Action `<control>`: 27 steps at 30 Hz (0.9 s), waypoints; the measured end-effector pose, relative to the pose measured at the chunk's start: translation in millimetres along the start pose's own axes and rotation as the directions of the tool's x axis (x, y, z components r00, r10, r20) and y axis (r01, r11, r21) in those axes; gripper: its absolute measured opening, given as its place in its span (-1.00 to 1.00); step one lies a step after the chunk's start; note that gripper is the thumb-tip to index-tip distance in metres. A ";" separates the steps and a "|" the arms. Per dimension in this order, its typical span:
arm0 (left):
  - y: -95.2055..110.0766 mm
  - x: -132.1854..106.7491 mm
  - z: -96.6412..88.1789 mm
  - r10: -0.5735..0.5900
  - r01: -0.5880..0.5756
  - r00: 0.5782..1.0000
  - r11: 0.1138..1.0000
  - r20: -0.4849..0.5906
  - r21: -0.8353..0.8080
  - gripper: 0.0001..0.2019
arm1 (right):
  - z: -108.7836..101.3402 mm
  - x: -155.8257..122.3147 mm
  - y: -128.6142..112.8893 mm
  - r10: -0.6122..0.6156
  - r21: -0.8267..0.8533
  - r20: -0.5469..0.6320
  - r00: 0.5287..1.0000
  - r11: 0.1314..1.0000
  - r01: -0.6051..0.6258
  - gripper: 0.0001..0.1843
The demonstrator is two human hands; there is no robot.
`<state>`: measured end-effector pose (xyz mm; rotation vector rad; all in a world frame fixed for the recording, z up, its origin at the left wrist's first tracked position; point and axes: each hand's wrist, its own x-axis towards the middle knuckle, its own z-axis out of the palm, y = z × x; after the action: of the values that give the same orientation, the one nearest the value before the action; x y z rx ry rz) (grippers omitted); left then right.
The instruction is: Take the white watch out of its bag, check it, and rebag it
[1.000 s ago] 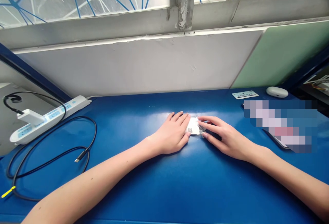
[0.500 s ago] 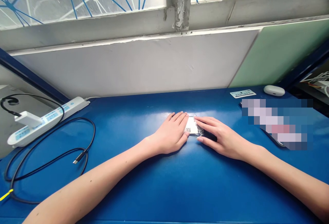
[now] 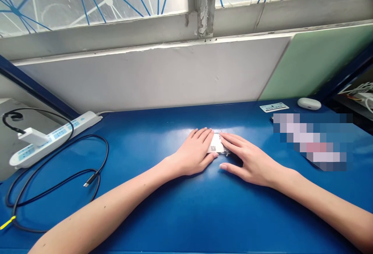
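Observation:
A small white packet (image 3: 216,144) in clear plastic film, with a square printed code, lies on the blue tabletop (image 3: 186,215). My left hand (image 3: 196,151) rests flat over its left part, fingers stretched out, thumb along the near edge. From the other side my right hand (image 3: 247,159) reaches in. Its fingertips touch the packet's right edge, while the thumb is spread away, near the table. Both palms face down, and part of the packet is hidden beneath the fingers.
To the left are a white power strip (image 3: 60,135) with a plugged-in charger (image 3: 32,136) and a coiled black cable (image 3: 106,149). At the back right lie a card (image 3: 274,107), a white rounded case (image 3: 309,104) and a pixelated object (image 3: 314,141). A wall panel (image 3: 145,79) stands behind.
My right thumb has moved away from the packet, toward me, widening the gap to the fingers. More of the packet's printed code shows now. My left hand has barely moved.

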<state>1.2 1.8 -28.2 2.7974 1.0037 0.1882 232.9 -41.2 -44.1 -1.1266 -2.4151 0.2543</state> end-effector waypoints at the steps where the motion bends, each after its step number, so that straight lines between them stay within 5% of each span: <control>1: -0.3 0.0 0.4 -0.003 0.003 1.000 1.000 -0.008 -0.008 -0.40 | -0.3 1.0 1.9 0.014 0.029 -0.005 1.000 0.999 -0.014 -0.36; 9: 0.5 0.1 3.0 0.035 -0.043 0.997 0.991 -0.066 -0.127 -0.48 | 0.8 4.8 25.4 0.114 0.197 -0.098 0.989 0.976 -0.093 -0.59; 17: -3.1 -6.1 8.7 0.034 -0.108 0.977 0.930 -0.213 -0.351 -0.38 | -8.8 22.5 25.8 0.079 0.371 -0.219 0.972 0.928 0.008 -0.72; 24: -11.8 -0.2 6.3 -0.082 -0.141 0.937 0.801 -0.340 -0.581 -0.39 | -23.8 59.7 30.3 0.215 0.654 -0.214 0.953 0.757 -0.024 -0.78; 27: -13.4 3.0 4.6 -0.133 -0.157 0.918 0.743 -0.374 -0.650 -0.45 | -18.1 69.0 32.3 0.358 0.775 -0.237 0.903 0.631 -0.047 -0.81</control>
<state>-4.0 13.4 -35.1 2.1161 0.7647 0.9566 224.9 31.9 -16.8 -0.9188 -1.5462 0.9436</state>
